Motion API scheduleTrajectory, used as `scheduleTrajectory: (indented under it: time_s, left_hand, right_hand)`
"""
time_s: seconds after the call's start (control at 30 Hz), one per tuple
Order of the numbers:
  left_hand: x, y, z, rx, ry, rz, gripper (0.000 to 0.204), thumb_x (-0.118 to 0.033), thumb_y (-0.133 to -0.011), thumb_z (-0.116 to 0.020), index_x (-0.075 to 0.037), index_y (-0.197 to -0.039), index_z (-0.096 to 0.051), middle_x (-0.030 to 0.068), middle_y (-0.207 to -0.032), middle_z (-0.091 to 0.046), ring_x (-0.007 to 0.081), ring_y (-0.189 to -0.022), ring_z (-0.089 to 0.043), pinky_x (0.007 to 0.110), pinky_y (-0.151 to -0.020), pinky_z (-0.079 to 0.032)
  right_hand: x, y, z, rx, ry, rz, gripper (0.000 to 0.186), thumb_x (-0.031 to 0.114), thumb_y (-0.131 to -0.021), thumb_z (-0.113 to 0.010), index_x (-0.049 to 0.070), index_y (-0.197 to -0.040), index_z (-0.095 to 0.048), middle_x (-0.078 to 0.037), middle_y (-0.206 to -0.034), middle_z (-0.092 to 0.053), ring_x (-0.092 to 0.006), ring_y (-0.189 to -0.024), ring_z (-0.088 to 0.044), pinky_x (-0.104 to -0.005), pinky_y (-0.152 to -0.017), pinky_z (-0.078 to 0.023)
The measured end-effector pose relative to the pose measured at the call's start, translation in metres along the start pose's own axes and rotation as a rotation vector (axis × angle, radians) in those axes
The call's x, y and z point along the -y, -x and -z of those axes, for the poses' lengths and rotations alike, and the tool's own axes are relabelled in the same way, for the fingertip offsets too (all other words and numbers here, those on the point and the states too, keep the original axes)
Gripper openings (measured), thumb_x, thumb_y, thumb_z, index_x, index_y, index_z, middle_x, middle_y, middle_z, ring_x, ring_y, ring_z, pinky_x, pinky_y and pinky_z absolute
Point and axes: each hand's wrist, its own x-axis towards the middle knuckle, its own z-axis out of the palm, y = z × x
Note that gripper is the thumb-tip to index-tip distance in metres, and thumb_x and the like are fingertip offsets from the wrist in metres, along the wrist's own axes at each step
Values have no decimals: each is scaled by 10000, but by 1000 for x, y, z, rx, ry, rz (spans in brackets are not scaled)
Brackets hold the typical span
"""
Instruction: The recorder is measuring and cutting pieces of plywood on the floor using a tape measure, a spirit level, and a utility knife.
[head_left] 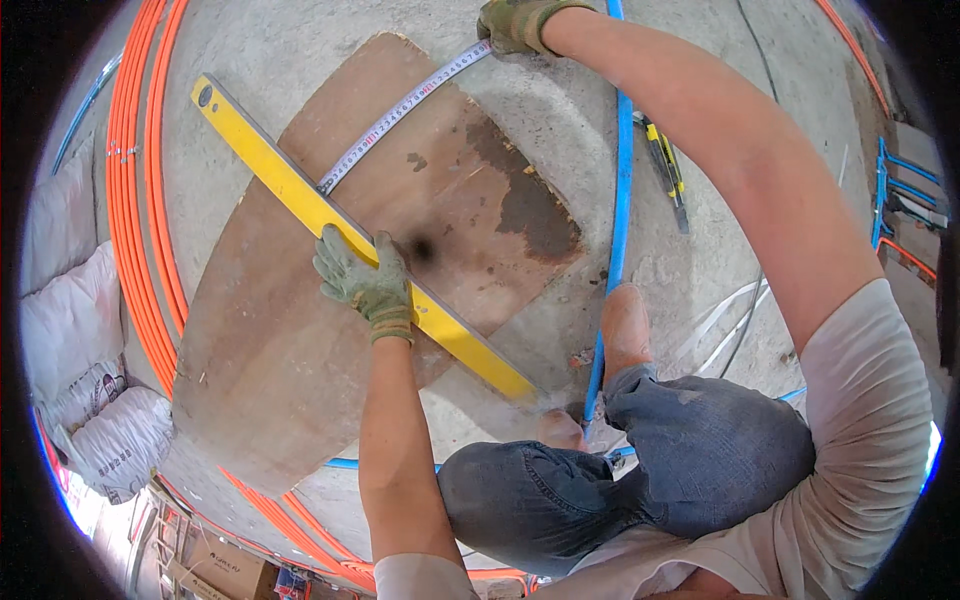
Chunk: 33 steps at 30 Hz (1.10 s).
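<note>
A yellow spirit level (pixel 460 340) lies diagonally across a stained brown wooden board (pixel 250 330). My left hand (pixel 365 280), in a grey-green work glove, is closed over the middle of the level. My right hand (pixel 520 25), gloved too, is at the top edge, closed on the end of an extended tape measure (pixel 420 95); the case is hidden by the hand, if it is there. The tape's other end meets the level's upper edge, left of my left hand. A yellow and black utility knife (pixel 664 165) lies on the concrete right of the board.
Orange conduits (pixel 130 200) run along the left, beside white sacks (pixel 70 310). A blue pipe (pixel 622 180) crosses the concrete floor (pixel 720 280) right of the board, near my bent knees. Loose cables and white strips lie farther right; a cardboard box (pixel 225 565) is at lower left.
</note>
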Motion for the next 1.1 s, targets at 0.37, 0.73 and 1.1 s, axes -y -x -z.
scheduleTrajectory:
  time_s: [0.37, 0.73, 1.1]
  left_hand:
    - [-1, -1, -1, 42, -67, 17, 799, -421, -819, -654, -82, -1480, -361, 216, -1528, -328, 421, -1395, -278, 596, -1080, -184]
    - [2, 0, -4, 8, -76, 9, 785, -440, -804, -656, -91, -1458, -400, 187, -1512, -367, 380, -1381, -314, 563, -1079, -207]
    - [-4, -2, 0, 8, -85, 16, 753, -446, -808, -651, -98, -1434, -418, 141, -1448, -429, 332, -1329, -367, 541, -1053, -254]
  right_hand:
    - [3, 5, 5, 4, 10, 13, 217, 168, -813, -601, 104, -954, -754, -160, -965, -726, -323, -896, -698, -445, -779, -533]
    - [-45, 46, -21, 172, -304, 106, 221, 162, -806, -540, 67, -893, -720, -118, -803, -716, -290, -674, -632, -424, -662, -490]
    - [-62, 143, -103, 354, -112, 185, 196, 177, -807, -582, 83, -927, -705, -98, -763, -688, -253, -679, -651, -410, -648, -514]
